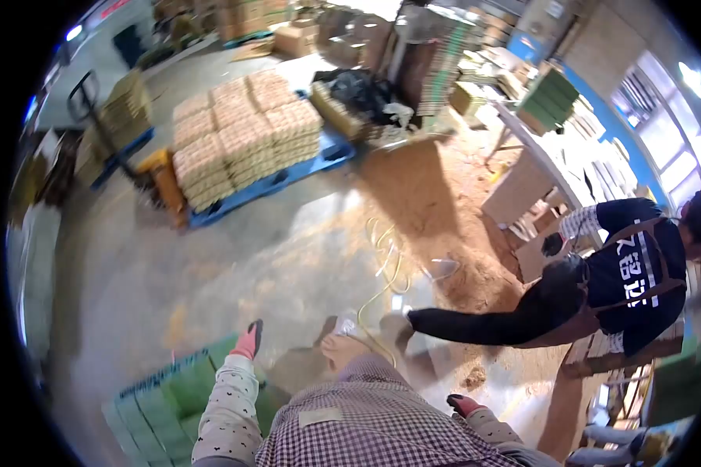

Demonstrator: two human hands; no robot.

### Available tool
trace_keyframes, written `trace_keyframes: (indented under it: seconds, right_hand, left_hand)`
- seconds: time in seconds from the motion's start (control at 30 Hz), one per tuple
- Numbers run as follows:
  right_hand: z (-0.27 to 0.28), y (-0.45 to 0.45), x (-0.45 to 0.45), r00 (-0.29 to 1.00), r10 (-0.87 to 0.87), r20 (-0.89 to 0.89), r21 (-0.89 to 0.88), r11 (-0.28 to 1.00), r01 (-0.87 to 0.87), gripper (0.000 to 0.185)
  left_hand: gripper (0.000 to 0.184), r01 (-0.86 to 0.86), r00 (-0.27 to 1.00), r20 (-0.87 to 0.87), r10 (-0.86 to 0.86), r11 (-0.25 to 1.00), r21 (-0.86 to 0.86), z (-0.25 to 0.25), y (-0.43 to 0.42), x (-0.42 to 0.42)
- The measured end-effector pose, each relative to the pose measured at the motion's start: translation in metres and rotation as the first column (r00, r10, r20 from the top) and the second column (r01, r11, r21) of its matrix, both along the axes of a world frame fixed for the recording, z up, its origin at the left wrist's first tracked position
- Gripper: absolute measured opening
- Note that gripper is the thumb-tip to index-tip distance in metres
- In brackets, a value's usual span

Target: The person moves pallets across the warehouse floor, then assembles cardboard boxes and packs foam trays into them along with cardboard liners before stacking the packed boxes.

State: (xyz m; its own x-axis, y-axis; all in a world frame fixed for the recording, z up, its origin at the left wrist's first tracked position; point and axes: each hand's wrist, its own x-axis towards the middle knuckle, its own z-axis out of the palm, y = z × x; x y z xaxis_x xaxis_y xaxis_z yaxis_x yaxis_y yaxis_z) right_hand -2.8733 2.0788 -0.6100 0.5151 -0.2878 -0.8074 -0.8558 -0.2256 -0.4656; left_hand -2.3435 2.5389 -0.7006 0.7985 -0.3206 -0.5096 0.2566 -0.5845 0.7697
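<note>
The left glove [248, 342] and right glove [465, 405] are pinkish red with black fingertips; the left sleeve [230, 405] is white with small dark motifs; the gingham apron [366, 434] is dark purple and white; the stacked blocks [152, 409] are green; the coiled hose [375, 340] is yellow; the loaded pallet [276, 184] is blue; the co-worker's T-shirt [609, 289] is navy with white lettering.

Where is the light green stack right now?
In the head view, the light green stack sits at lower left, near the wearer's gloved left hand and patterned sleeve.
</note>
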Motion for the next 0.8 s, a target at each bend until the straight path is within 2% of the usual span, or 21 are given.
trace_keyframes:
  seconds: [0.07,0.1,0.13,0.2,0.23,0.27,0.3,0.37,0.4,0.43,0.47,0.5,0.53,0.57,0.6,0.63,0.7,0.77,0.8]
  right_hand:
    - [-0.016,-0.044,0.027,0.989,-0.134,-0.057,-0.085,0.988,0.129,0.047]
    - [-0.031,-0.064,0.038,0.978,-0.183,-0.101,-0.150,0.974,0.167,0.047]
    - [-0.038,-0.094,0.059,0.970,-0.209,-0.125,-0.188,0.965,0.184,0.046]
    - [-0.049,-0.141,0.108,0.967,-0.217,-0.131,-0.204,0.961,0.188,0.043]
    - [-0.053,-0.166,0.142,0.972,-0.205,-0.113,-0.210,0.961,0.179,0.042]
    - [-0.055,-0.191,0.175,0.981,-0.176,-0.077,-0.218,0.963,0.156,0.041]
    - [-0.058,-0.218,0.211,0.989,-0.144,-0.026,-0.239,0.962,0.134,0.040]
    - [-0.064,-0.280,0.285,0.993,-0.058,0.104,-0.327,0.941,0.089,0.039]
    - [-0.059,-0.316,0.325,0.983,-0.052,0.174,-0.357,0.927,0.112,0.038]
    - [-0.044,-0.351,0.370,0.969,-0.071,0.237,-0.376,0.913,0.159,0.037]
    - [0.008,-0.378,0.428,0.946,-0.233,0.224,-0.256,0.923,0.288,0.037]
    - [-0.012,-0.421,0.460,0.840,-0.313,0.444,-0.083,0.919,0.387,0.034]
    - [0.017,-0.450,0.508,0.786,-0.483,0.386,0.103,0.869,0.484,0.034]
    - [0.034,-0.472,0.546,0.759,-0.448,0.473,0.043,0.872,0.488,0.038]
    - [0.026,-0.500,0.572,0.811,-0.268,0.520,-0.164,0.901,0.402,0.038]
    - [0.021,-0.528,0.595,0.852,-0.090,0.516,-0.375,0.871,0.319,0.039]
    - [0.019,-0.557,0.637,0.813,-0.239,0.531,-0.248,0.874,0.419,0.040]
    - [0.023,-0.574,0.664,0.812,-0.305,0.498,-0.133,0.898,0.419,0.043]
    - [0.009,-0.582,0.669,0.863,-0.317,0.392,-0.077,0.924,0.375,0.044]
  left_hand:
    - [0.042,-0.237,0.955,-0.222,0.194,0.954,-0.186,0.059,-0.090,0.075]
    - [0.044,-0.024,0.998,0.056,0.023,1.000,0.014,0.064,-0.107,0.098]
    - [0.046,0.107,0.933,0.309,-0.186,0.961,0.255,0.069,-0.127,0.123]
    - [0.045,0.146,0.919,0.315,-0.236,0.948,0.284,0.048,-0.142,0.154]
    - [0.048,0.098,0.978,0.155,-0.140,0.963,0.250,0.091,-0.165,0.158]
    - [0.050,0.133,0.982,0.073,-0.173,0.914,0.383,0.093,-0.162,0.165]
    - [0.053,0.127,0.986,0.031,-0.166,0.849,0.512,0.053,-0.143,0.177]
    - [0.060,0.456,0.883,-0.332,-0.331,0.773,0.441,0.094,-0.125,0.190]
    - [0.059,0.506,0.845,-0.418,-0.333,0.752,0.423,0.102,-0.133,0.197]
    - [0.059,0.487,0.851,-0.434,-0.298,0.756,0.437,0.103,-0.148,0.210]
    - [0.059,0.462,0.862,-0.430,-0.268,0.765,0.450,0.102,-0.171,0.226]
    - [0.058,0.433,0.877,-0.411,-0.247,0.777,0.457,0.100,-0.201,0.246]
    - [0.058,0.407,0.890,-0.393,-0.231,0.792,0.455,0.093,-0.235,0.272]
    - [0.058,0.402,0.895,-0.375,-0.241,0.801,0.444,0.083,-0.276,0.303]
    - [0.057,0.415,0.894,-0.358,-0.270,0.801,0.431,0.067,-0.318,0.337]
    - [0.057,0.433,0.889,-0.343,-0.304,0.799,0.416,0.057,-0.364,0.375]
    - [0.057,0.487,0.870,-0.302,-0.390,0.777,0.399,0.042,-0.458,0.461]
    - [0.056,0.530,0.848,-0.264,-0.460,0.753,0.391,0.050,-0.549,0.544]
    - [0.056,0.544,0.839,-0.245,-0.486,0.738,0.398,0.050,-0.591,0.589]
